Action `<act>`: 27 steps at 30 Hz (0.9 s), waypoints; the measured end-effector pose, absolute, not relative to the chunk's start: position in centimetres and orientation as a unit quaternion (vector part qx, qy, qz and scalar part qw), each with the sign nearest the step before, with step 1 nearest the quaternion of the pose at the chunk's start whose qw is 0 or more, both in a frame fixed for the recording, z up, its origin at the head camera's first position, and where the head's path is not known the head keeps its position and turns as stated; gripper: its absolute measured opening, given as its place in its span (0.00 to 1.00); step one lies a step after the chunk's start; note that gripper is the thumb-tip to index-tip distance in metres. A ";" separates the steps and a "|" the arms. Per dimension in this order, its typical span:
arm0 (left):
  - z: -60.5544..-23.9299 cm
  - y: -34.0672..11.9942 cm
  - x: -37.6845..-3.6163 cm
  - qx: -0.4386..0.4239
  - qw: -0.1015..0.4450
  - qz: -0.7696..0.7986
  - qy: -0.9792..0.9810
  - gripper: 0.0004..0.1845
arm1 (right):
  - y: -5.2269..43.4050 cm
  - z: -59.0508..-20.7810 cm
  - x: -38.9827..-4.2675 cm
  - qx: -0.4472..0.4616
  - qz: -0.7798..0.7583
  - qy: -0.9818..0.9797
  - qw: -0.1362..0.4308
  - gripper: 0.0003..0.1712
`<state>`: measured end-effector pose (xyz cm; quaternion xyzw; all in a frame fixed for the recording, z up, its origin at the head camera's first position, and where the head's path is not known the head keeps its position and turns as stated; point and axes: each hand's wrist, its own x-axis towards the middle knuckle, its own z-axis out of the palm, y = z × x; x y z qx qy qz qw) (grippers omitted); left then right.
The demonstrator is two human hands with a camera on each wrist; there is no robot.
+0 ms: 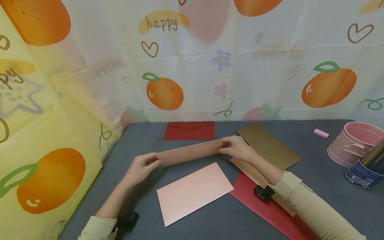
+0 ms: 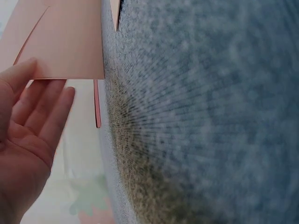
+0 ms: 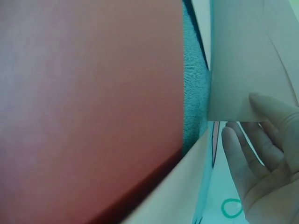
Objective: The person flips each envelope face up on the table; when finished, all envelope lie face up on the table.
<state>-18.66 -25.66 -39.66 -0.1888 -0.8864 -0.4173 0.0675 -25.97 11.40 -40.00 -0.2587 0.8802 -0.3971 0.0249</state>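
Pink envelope (image 1: 190,154) held lifted above the pink sheet (image 1: 193,193), left hand (image 1: 141,168) and right hand (image 1: 237,148) pinching its ends (flap side hidden). Likely inspecting; next needs a steady turn or set-down.

pink envelope (image 1: 190,153) | long, pale, held up off grey table (image 1: 315,166) | ends pinched both sides | tilted

Three pink envelopes (image 1: 192,151) (image 1: 193,193) (image 1: 250,171), two red envelopes (image 1: 189,130) (image 1: 264,206), one gold envelope (image 1: 268,145), one pink bucket (image 1: 354,143), one pink eraser (image 1: 321,133), one dark can (image 1: 361,173)
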 end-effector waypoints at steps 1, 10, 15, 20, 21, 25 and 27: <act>-39.7 -25.7 -18.7 -0.186 0.062 -0.410 -0.891 0.06 | 11.4 -40.0 -26.0 -0.258 -0.397 0.881 0.027 0.07; -40.0 -25.7 -18.8 -0.180 0.023 -0.375 -0.909 0.04 | 11.4 -40.3 -26.0 -0.261 -0.395 0.880 0.030 0.05; -40.0 -25.6 -18.8 -0.170 0.024 -0.382 -0.908 0.04 | 11.3 -40.3 -25.7 -0.261 -0.400 0.878 0.039 0.04; -40.0 -25.5 -18.8 -0.136 0.015 -0.391 -0.910 0.04 | 11.3 -40.4 -25.4 -0.246 -0.417 0.873 0.056 0.07; -40.0 -25.5 -18.8 -0.125 0.013 -0.394 -0.910 0.05 | 11.3 -40.4 -25.3 -0.240 -0.422 0.872 0.060 0.07; -39.9 -25.4 -18.9 -0.081 0.000 -0.431 -0.898 0.13 | 11.2 -40.5 -25.0 -0.209 -0.454 0.862 0.082 0.09; -39.8 -25.4 -18.9 -0.069 -0.008 -0.459 -0.886 0.16 | 11.1 -40.6 -24.9 -0.195 -0.475 0.853 0.091 0.08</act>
